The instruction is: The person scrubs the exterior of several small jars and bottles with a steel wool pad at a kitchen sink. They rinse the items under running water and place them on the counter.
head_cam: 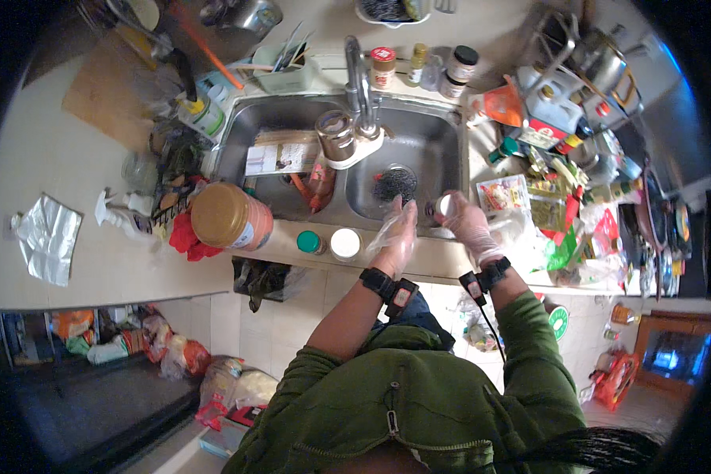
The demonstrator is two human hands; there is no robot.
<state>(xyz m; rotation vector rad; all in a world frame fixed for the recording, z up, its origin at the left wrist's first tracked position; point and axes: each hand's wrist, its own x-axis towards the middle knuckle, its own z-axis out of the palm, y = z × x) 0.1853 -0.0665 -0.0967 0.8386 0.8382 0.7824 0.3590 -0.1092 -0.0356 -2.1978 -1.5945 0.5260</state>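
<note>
My right hand [470, 228], in a thin clear glove, holds a small white-lidded jar [444, 206] over the front right of the right sink basin [432, 154]. My left hand [396, 240], also in a clear plastic glove, reaches over the basin's front edge with fingers extended and nothing visible in it. Just beyond its fingertips, a dark, wiry-looking clump [394, 183] lies over the drain; I cannot tell whether they touch. A white-lidded jar [345, 244] and a green-capped jar [311, 242] stand on the front ledge, left of my left hand.
A faucet [361, 89] rises between the basins, beside a metal cylinder [335, 135]. The left basin holds a printed card [281, 160] and a pinkish bottle [322, 183]. A large gold-lidded jar [219, 216] stands at left. Packets [503, 198] and bottles crowd the right counter.
</note>
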